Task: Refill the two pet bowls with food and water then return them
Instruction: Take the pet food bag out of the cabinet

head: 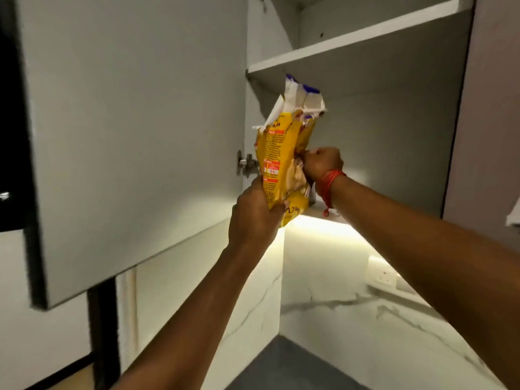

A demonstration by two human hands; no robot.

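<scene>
A yellow pet food bag [282, 153] with a torn white and purple top is held upright at the front edge of an open wall cabinet. My left hand [254, 218] grips the bag's lower part from below and the left. My right hand [320, 164], with a red thread band on the wrist, clutches the bag's middle from the right. Neither pet bowl is in view.
The cabinet door [126, 122] stands swung open on my left, its hinge [247, 164] beside the bag. A white shelf [351, 43] sits above the bag. Below are a lit marble backsplash [351, 319], a wall socket [385, 277] and a dark counter [284, 367].
</scene>
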